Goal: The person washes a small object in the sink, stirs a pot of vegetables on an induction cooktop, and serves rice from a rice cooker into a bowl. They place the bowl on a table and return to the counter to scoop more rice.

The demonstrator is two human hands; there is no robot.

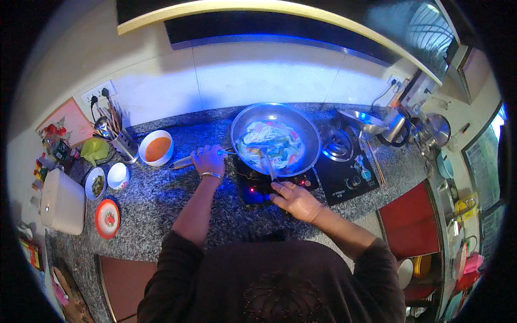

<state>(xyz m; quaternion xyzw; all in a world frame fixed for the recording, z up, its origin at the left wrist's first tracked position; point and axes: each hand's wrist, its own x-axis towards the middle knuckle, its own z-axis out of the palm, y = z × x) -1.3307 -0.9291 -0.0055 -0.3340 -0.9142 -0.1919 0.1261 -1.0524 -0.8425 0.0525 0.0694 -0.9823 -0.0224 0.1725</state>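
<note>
A wok (309,137) stands on the left-hand burner of the black stovetop. White noodles (266,133) lie in it with green and reddish pieces among them. My left hand (208,160) grips the long wok handle (182,162), which points left over the counter. In my right hand (297,200) is the handle of a spatula (266,163); its head rests among the noodles, partly covered by them. Red indicator lights glow on the cooker panel (258,198) below the pan.
Left of the wok are a bowl of orange-red liquid (157,149), a utensil holder (126,146), small bowls (118,176) and a red-rimmed plate (115,220). On the right are a second burner (337,145), chopsticks (376,161), a tilted metal pan (365,121) and a kettle (396,123). A range hood (274,28) hangs above.
</note>
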